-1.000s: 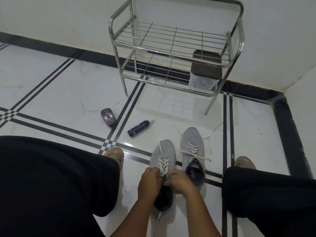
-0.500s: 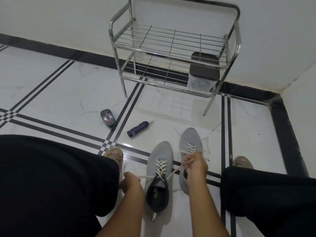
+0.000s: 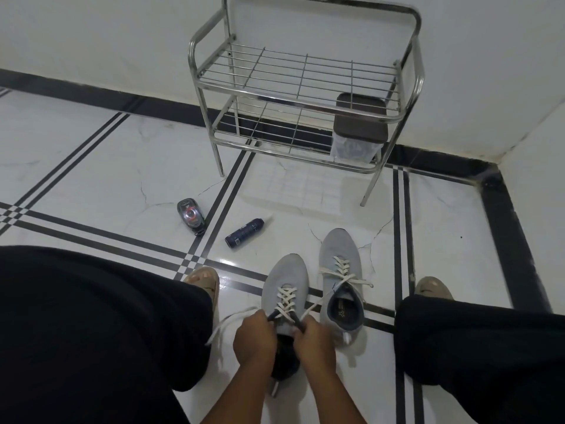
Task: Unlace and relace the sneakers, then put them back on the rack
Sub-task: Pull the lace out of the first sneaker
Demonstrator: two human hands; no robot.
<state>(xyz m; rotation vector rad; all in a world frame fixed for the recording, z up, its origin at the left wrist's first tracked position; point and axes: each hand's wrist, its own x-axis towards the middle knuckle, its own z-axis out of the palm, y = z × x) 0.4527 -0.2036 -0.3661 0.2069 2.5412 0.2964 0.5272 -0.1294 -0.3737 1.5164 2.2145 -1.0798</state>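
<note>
The near grey sneaker (image 3: 286, 286) lies low in the frame's centre, its lace ends pinched by the left hand (image 3: 254, 339) and right hand (image 3: 315, 342) at its collar, the other sneaker (image 3: 341, 270) just right, the rack (image 3: 305, 87) above.

Home entryway corner. A steel shoe rack (image 3: 305, 84) is standing against white walls (image 3: 91, 35), marble-look tiled floor (image 3: 91, 166) gleaming underneath.

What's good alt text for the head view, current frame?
Both hands, left hand and right hand, pinch the white lace of the near grey sneaker on the tiled floor. The second sneaker sits beside it, before a metal rack.
</note>
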